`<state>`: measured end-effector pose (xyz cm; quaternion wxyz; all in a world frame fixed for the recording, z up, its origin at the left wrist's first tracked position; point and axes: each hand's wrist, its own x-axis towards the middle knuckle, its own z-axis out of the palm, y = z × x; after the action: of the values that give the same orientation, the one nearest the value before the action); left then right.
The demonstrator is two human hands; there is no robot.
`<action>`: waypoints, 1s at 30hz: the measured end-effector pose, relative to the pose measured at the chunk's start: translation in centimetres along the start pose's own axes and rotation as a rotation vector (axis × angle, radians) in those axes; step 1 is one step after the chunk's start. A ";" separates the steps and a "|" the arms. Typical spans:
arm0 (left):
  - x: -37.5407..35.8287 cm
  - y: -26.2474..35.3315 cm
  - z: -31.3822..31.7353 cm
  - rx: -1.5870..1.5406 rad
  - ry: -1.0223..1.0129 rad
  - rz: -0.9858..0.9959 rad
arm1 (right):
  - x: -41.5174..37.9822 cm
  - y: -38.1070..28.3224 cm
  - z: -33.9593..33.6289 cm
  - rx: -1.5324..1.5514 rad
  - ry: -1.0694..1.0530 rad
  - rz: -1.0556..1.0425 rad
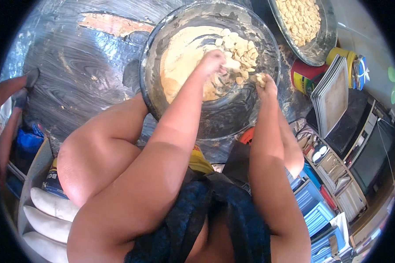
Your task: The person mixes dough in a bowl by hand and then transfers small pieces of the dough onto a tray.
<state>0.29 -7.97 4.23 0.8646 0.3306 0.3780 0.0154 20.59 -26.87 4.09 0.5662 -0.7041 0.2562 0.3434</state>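
Observation:
A wide dark basin (274,48) stands between my legs, with pale flour (180,52) spread over its left side. Small flattened dough pieces (245,53) lie heaped at its upper right. Over the middle of the basin is my left hand (213,62), slightly blurred, its fingers curled on a pale dough piece (231,64) beside the heap. My right hand (267,89) is at the basin's right side, closed around a few dough pieces (260,79) that show above the fingers.
Another dark basin (309,55), full of similar pieces, stands at the upper right. Near it are a red tub (303,75), a yellow bucket (344,59) and stacked trays (331,98). Blue plastic crates (316,212) stand lower right. Another person's feet (25,87) show at left.

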 end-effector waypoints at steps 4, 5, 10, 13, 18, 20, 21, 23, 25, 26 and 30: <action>-0.2 1.0 -5.7 -0.160 0.048 0.084 | -1.7 -0.6 1.0 0.038 -0.158 -0.010; -0.4 1.2 -6.4 -0.118 0.061 0.091 | -2.6 -0.7 1.8 -0.015 -0.106 -0.101; -1.5 1.3 -6.2 -0.336 -0.065 0.045 | -3.4 2.4 5.7 -0.452 -0.164 -0.529; -0.6 -0.4 -5.3 -0.385 -0.213 0.005 | -9.2 4.1 11.5 -0.514 -0.434 -0.335; -1.2 0.1 -5.7 -0.405 -0.089 -0.157 | -8.7 8.2 14.9 -0.417 -0.598 -0.342; -1.4 -0.2 -6.3 -0.279 -0.038 -0.117 | -9.6 8.5 15.3 -0.398 -0.581 -0.259; -1.4 -0.4 -6.6 -0.155 0.011 -0.071 | -9.7 8.8 15.4 -0.351 -0.541 -0.310; -1.1 -0.3 -7.1 -0.052 0.140 -0.018 | -9.9 9.0 15.0 -0.271 -0.416 -0.341; -0.8 -0.5 -7.9 0.047 0.273 0.035 | -8.6 9.8 14.7 -0.142 -0.080 -0.488; -0.8 -0.8 -8.6 0.294 0.537 0.148 | -7.2 10.6 14.0 -0.145 -0.080 -0.484; -1.5 -2.5 -9.1 0.846 0.998 0.287 | -8.1 14.5 13.2 -0.991 -0.069 -0.681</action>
<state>-7.44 -5.26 -0.80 0.3711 0.6414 0.6584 0.1317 2.02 -17.56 -0.25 0.2569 -0.9150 -0.1927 0.2441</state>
